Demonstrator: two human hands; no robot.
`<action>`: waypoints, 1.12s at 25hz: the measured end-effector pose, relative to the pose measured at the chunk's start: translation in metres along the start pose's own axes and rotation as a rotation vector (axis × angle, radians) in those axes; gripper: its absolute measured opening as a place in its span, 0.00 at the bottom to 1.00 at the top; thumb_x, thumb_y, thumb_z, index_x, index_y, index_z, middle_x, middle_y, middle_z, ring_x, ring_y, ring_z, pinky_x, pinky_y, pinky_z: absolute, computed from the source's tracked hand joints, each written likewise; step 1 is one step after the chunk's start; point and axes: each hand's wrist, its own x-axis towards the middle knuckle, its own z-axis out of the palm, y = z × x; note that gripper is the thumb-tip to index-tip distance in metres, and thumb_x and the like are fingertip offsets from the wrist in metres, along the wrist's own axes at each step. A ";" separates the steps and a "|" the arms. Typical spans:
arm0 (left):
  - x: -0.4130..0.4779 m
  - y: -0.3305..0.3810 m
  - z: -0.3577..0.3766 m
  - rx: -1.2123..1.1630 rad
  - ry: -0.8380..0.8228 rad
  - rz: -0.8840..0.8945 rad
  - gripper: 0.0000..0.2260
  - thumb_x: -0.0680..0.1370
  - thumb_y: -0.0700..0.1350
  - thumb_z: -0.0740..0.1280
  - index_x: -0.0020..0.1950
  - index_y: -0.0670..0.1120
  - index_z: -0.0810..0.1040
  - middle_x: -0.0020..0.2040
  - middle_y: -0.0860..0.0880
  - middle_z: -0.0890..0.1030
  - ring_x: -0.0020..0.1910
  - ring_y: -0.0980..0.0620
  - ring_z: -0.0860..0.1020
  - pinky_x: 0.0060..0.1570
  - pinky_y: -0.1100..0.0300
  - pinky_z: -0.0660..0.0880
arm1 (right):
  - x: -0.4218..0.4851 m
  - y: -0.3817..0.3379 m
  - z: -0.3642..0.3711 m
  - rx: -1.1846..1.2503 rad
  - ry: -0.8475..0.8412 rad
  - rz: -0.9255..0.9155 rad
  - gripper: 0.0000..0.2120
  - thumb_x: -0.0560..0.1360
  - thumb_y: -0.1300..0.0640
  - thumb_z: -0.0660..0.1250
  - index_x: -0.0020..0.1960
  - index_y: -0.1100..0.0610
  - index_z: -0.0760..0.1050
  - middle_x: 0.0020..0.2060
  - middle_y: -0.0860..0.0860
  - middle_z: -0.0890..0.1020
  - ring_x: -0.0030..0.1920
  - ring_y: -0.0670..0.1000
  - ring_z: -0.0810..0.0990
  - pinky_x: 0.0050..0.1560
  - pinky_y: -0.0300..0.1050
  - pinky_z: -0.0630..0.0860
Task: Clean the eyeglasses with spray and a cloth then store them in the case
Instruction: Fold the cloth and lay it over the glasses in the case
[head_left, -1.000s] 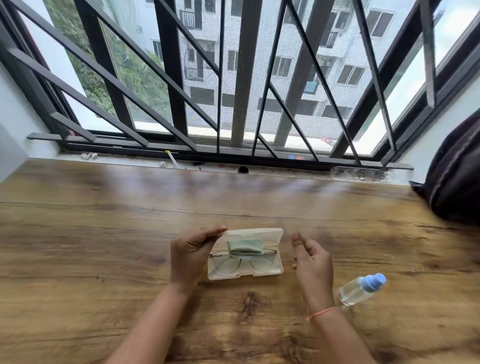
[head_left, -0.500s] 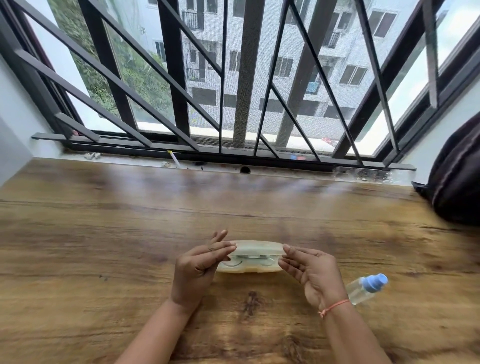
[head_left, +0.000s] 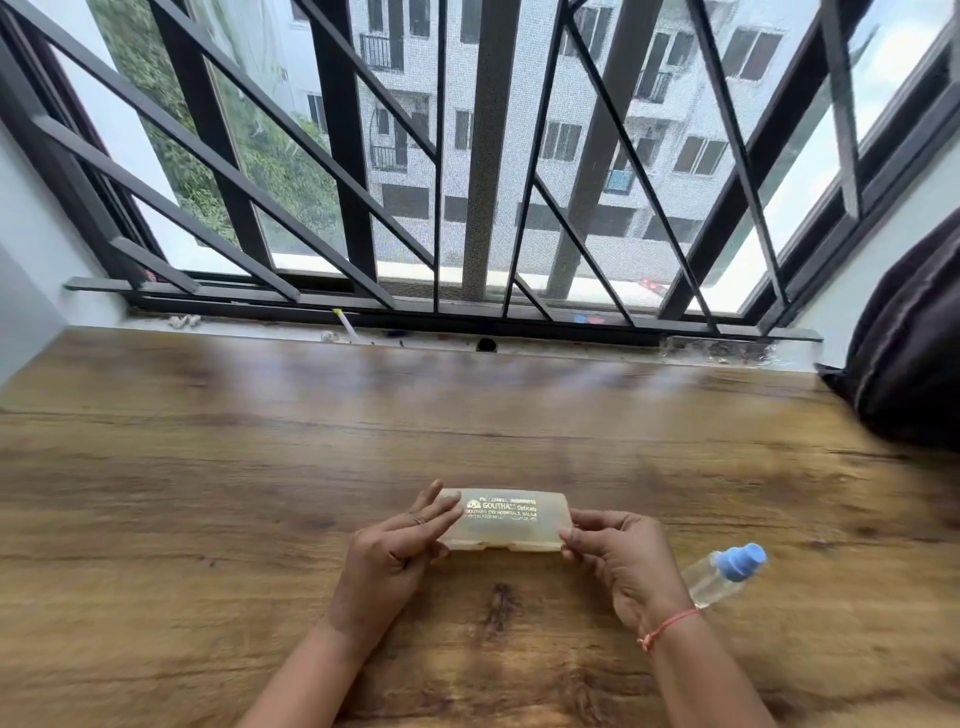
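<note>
**Clerk:** Location of the item under inspection?

**Inspector:** The translucent plastic eyeglass case (head_left: 506, 519), cloudy, with gold lettering on its lid, lies flat on the brown wood-grain table (head_left: 208, 467) at lower centre of the frame. The lid is down. Whether the eyeglasses are inside cannot be told through the cloudy lid.

**Clerk:** Orientation?

**Inspector:** The long axis runs left to right across the frame. The lettering reads upright from the wearer's side. The notched front edge faces the bottom of the frame, so the hinge side, by my judgement, faces the window.

**Clerk:** State of the hands?

**Inspector:** The left hand (head_left: 387, 558) is at the case's left end, its fingers (head_left: 434, 514) straight and laid on the lid, not curled round it. The right hand (head_left: 621, 558) is at the right end, its bent fingertips (head_left: 574, 525) and thumb pinching that end. The hands are apart, with the case between them.

**Clerk:** Handling assessment?

**Inspector:** Judged light, stiff and thin-walled. The plastic is smooth, so it is probably slippery and apt to skid on the table if pressed at one end only. Take hold at the two short ends, or press along the front edge by the notch to seat the lid. Any contents would be fragile, so do not squeeze at mid-lid.

**Clerk:** Anything else noted?

**Inspector:** A clear plastic spray bottle with a blue cap (head_left: 719, 577) lies on its side at lower right, just beside the right wrist. Its cap points toward the upper right. A dark bag (head_left: 909, 353) sits at the right edge.
</note>
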 end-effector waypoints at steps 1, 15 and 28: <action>0.001 0.000 -0.001 0.016 0.002 -0.032 0.18 0.70 0.37 0.69 0.59 0.43 0.78 0.61 0.55 0.77 0.64 0.54 0.73 0.64 0.65 0.68 | 0.000 0.000 0.000 -0.053 0.014 -0.026 0.10 0.62 0.77 0.71 0.42 0.70 0.79 0.32 0.62 0.82 0.25 0.50 0.77 0.24 0.35 0.74; 0.013 0.019 0.017 -0.307 0.401 -0.850 0.19 0.60 0.32 0.77 0.47 0.48 0.83 0.46 0.48 0.84 0.45 0.55 0.82 0.55 0.53 0.77 | 0.004 -0.005 0.006 -0.123 0.102 0.039 0.10 0.62 0.82 0.66 0.36 0.70 0.77 0.31 0.63 0.80 0.32 0.59 0.80 0.30 0.45 0.81; -0.024 0.028 -0.039 0.008 0.793 -0.742 0.14 0.70 0.36 0.71 0.56 0.40 0.80 0.53 0.44 0.82 0.48 0.56 0.78 0.36 0.69 0.69 | 0.023 0.003 0.163 -0.442 -0.148 -0.379 0.09 0.69 0.66 0.70 0.49 0.62 0.82 0.41 0.58 0.84 0.43 0.51 0.82 0.49 0.45 0.77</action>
